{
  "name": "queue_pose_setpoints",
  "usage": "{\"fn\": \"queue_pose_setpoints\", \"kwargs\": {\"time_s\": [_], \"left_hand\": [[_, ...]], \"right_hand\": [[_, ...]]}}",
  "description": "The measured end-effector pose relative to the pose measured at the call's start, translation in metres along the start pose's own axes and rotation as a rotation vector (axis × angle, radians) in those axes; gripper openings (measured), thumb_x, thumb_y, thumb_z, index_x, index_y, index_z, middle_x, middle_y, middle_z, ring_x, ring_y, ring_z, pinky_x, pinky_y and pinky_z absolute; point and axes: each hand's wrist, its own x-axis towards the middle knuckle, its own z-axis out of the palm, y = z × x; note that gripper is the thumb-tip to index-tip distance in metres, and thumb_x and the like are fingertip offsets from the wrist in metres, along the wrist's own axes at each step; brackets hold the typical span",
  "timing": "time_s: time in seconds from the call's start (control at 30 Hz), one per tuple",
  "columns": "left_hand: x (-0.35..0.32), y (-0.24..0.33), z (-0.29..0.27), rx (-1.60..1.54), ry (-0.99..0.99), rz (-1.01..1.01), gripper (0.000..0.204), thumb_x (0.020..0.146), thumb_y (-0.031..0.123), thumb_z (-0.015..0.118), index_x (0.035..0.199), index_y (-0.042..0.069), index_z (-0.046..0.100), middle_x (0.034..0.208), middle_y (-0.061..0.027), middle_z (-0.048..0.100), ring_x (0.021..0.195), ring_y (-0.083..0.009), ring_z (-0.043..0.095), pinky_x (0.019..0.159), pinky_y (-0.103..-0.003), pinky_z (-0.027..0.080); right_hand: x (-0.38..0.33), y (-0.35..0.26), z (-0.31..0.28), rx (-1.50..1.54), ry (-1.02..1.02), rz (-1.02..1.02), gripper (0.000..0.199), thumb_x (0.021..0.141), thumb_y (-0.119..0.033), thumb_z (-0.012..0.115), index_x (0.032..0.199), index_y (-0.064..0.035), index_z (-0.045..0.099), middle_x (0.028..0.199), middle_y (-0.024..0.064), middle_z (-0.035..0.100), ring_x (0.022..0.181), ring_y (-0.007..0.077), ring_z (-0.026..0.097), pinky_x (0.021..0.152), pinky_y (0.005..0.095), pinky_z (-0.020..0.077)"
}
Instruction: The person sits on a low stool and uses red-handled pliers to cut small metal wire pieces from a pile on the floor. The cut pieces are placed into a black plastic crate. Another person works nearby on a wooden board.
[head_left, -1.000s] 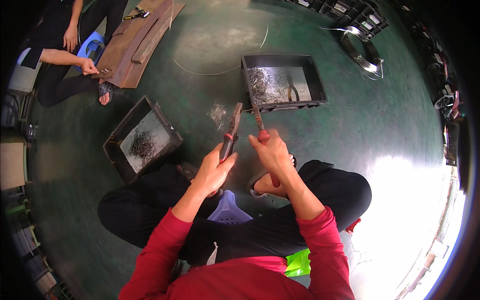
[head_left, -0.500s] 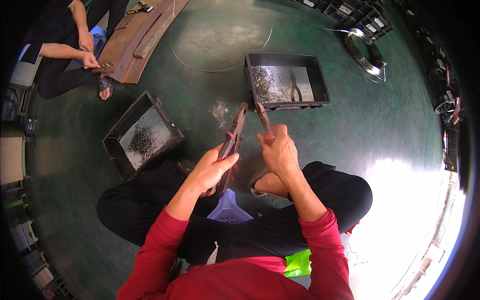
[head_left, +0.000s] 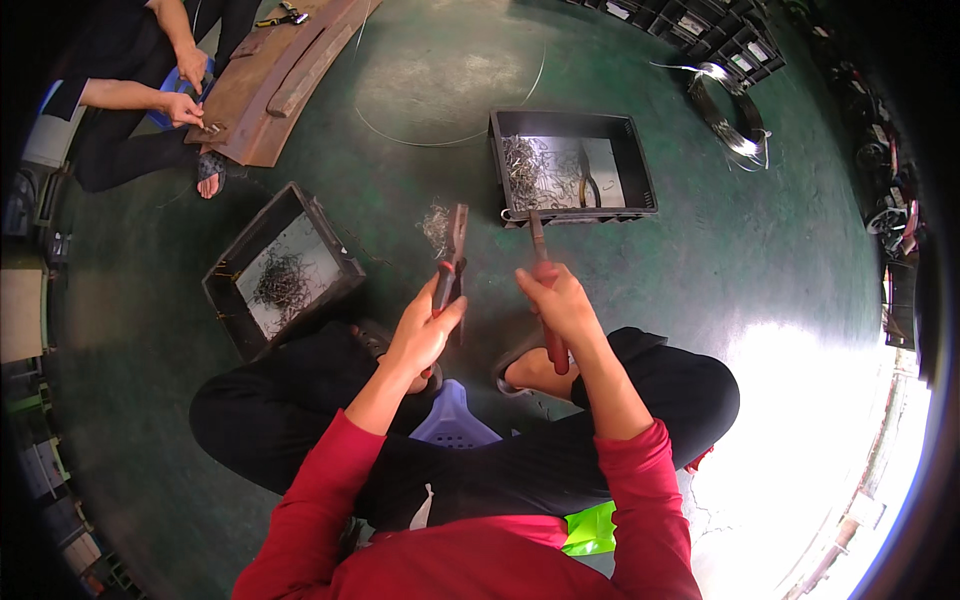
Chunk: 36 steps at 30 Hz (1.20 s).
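Counting two black crates (head_left: 283, 268), one (head_left: 572, 165) beyond each fist, two red-handled pliers are clenched upright, one (head_left: 449, 268) in the left hand (head_left: 423, 335), one (head_left: 545, 290) in the right hand (head_left: 562, 300).

The floor (head_left: 420, 90) is green painted concrete with a worn, semi-gloss sheen, glaring white at lower right. Both crates, the one at top center (head_left: 572, 165) and the one at left (head_left: 280, 272), look like matt black plastic holding dull grey wire bits. The cutter (head_left: 452, 255) in the hands is rusty brown metal with red rubbery grips. The sleeves (head_left: 640, 500) are soft red cloth. The coil (head_left: 728, 110) at upper right is shiny bare wire.
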Motion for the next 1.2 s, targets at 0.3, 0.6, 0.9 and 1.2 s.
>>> {"fn": "queue_pose_setpoints", "kwargs": {"time_s": [0.3, 0.6, 0.9, 1.2], "left_hand": [[0.022, -0.137, 0.030, 0.734, 0.040, -0.182, 0.063, 0.088, 0.018, 0.061, 0.141, -0.004, 0.034, 0.127, -0.0191, 0.048, 0.114, -0.0376, 0.049, 0.093, -0.051, 0.043], [0.035, -0.184, 0.036, 1.110, 0.085, 0.020, 0.066, 0.083, 0.024, 0.067, 0.138, 0.001, 0.038, 0.128, -0.0152, 0.045, 0.121, -0.0336, 0.042, 0.089, -0.053, 0.041], [0.189, -0.181, -0.032, 0.825, 0.449, 0.210, 0.020, 0.082, 0.021, 0.069, 0.100, 0.013, 0.066, 0.100, -0.0087, 0.064, 0.098, -0.0303, 0.059, 0.081, -0.043, 0.047], [0.281, -0.144, -0.036, 0.878, 0.499, -0.153, 0.017, 0.082, 0.027, 0.069, 0.089, 0.011, 0.071, 0.094, -0.0102, 0.067, 0.094, -0.0314, 0.064, 0.081, -0.048, 0.049]], "right_hand": [[0.076, -0.024, -0.058, 0.548, -0.193, 0.310, 0.043, 0.088, -0.033, 0.068, 0.119, -0.0097, 0.049, 0.105, 0.0115, 0.063, 0.100, 0.0315, 0.060, 0.077, 0.0678, 0.0473], [0.032, -0.050, -0.131, 0.308, -0.194, 0.213, 0.045, 0.088, -0.036, 0.067, 0.123, -0.0118, 0.049, 0.112, 0.0086, 0.063, 0.102, 0.0233, 0.062, 0.084, 0.0548, 0.0474], [0.004, -0.081, -0.141, 0.390, -0.213, 0.023, 0.055, 0.094, -0.027, 0.055, 0.140, -0.0001, 0.038, 0.118, 0.0144, 0.061, 0.111, 0.0245, 0.059, 0.086, 0.0380, 0.0517], [0.019, -0.083, -0.149, 0.279, -0.164, 0.028, 0.062, 0.092, -0.023, 0.055, 0.142, 0.0059, 0.032, 0.117, 0.0150, 0.060, 0.112, 0.0257, 0.058, 0.086, 0.0335, 0.0506]]}}
